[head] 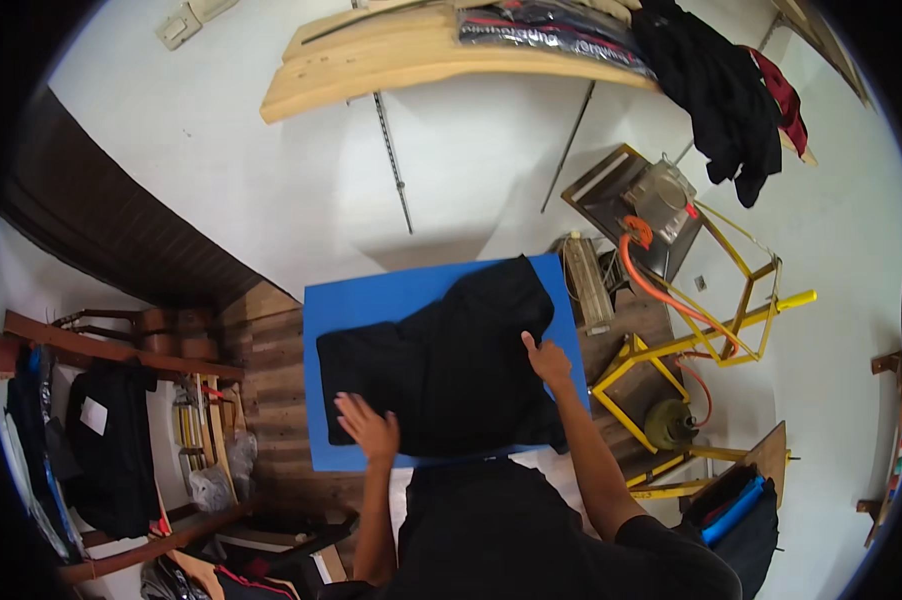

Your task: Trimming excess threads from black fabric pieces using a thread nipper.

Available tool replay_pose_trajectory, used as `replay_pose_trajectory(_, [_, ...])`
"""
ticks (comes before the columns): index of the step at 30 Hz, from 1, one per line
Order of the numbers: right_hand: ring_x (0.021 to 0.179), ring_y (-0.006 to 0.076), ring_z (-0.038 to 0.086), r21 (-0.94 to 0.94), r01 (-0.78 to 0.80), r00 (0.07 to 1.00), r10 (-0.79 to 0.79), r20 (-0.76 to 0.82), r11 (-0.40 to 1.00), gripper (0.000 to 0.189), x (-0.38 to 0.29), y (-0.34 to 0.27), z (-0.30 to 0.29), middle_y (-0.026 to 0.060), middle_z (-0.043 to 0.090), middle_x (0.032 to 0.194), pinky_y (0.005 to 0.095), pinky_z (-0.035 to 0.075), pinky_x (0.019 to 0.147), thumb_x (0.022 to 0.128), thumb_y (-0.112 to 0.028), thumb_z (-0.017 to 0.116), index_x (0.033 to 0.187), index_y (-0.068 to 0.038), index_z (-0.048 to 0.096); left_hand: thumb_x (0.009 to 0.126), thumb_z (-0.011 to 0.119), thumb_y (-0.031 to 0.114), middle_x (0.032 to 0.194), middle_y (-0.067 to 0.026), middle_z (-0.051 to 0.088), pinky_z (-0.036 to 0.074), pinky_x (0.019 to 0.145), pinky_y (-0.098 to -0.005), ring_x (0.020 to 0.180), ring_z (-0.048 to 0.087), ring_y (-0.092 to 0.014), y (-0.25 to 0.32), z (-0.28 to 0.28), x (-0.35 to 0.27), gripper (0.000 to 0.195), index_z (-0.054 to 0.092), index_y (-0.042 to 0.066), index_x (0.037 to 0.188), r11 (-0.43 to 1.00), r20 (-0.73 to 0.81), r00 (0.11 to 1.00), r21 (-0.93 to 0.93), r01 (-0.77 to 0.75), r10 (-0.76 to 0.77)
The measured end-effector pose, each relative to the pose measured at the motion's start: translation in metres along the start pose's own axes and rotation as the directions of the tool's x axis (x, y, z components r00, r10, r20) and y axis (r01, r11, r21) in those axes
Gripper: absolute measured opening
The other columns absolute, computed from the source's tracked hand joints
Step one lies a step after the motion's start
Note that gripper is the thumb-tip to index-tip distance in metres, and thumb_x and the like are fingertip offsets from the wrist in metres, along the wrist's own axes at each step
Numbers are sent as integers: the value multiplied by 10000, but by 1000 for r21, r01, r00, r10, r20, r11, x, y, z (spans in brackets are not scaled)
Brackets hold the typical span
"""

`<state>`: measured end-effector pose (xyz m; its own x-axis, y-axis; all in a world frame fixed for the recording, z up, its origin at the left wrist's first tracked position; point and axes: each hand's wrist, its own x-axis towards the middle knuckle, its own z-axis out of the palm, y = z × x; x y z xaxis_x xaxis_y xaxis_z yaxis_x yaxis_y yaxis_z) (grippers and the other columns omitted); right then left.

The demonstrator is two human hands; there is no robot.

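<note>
A black cloth garment lies spread on a blue board or tabletop in front of me. It reaches from the board's left part to its right edge, and its lower right corner hangs near my right forearm. My left hand rests flat on the garment's lower left part, fingers apart. Over on the garment's right side, my right hand touches the cloth with the index finger or thumb extended; whether it pinches any fabric cannot be told.
A wooden shelf with packaged clothes crosses the wall ahead. At right stand a yellow metal frame, an orange hose and a green gas cylinder. Shelving with dark garments is at left.
</note>
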<state>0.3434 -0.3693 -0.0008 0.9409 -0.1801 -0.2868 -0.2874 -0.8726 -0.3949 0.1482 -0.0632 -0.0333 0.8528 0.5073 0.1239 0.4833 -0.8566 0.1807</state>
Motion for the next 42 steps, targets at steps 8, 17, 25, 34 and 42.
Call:
replay_pose_trajectory(8, [851,402,614,213,292,940,-238,-244,932,283,-8,-37,7,256,620,936,462,493,706,894,-229,565,1070,-8,561,864,610,367,1418,-279,315,300,1054,-498,1339,301,-384,82,21,3,639,422,-62,1299,982,494,852,-156,-107,171])
replay_pose_trajectory(17, [836,368,598,244,641,766,-630,-131,728,447,-132,-75,-22,140,575,960,448,494,735,843,-167,584,1267,-76,477,888,632,278,780,-30,565,425,607,-263,710,544,-104,159,-41,72,276,584,6,868,119,724,522,-628,769,450])
replay_pose_trajectory(25, [848,284,641,287,710,633,-761,138,643,252,-113,-43,-105,110,654,912,375,504,748,878,-309,600,1017,-111,671,925,575,203,1026,-84,618,468,824,-294,917,591,-171,156,-34,37,290,571,-22,1109,-390,621,779,-742,546,-91])
replay_pose_trajectory(34, [707,347,624,23,447,561,-260,-786,894,209,144,77,-286,165,642,811,413,492,643,887,-145,529,1039,-3,556,899,618,110,1045,-54,645,444,885,-265,960,602,-142,133,-97,11,218,610,-5,1084,-481,397,915,-818,316,-72])
replay_pose_trajectory(42, [1050,427,542,-170,471,597,-455,-661,866,521,310,124,-297,266,562,1156,461,462,853,861,-145,532,1326,37,386,826,488,75,1274,-65,526,424,976,-359,1133,528,-216,151,-186,3,575,378,78,1390,-693,370,927,-652,307,62])
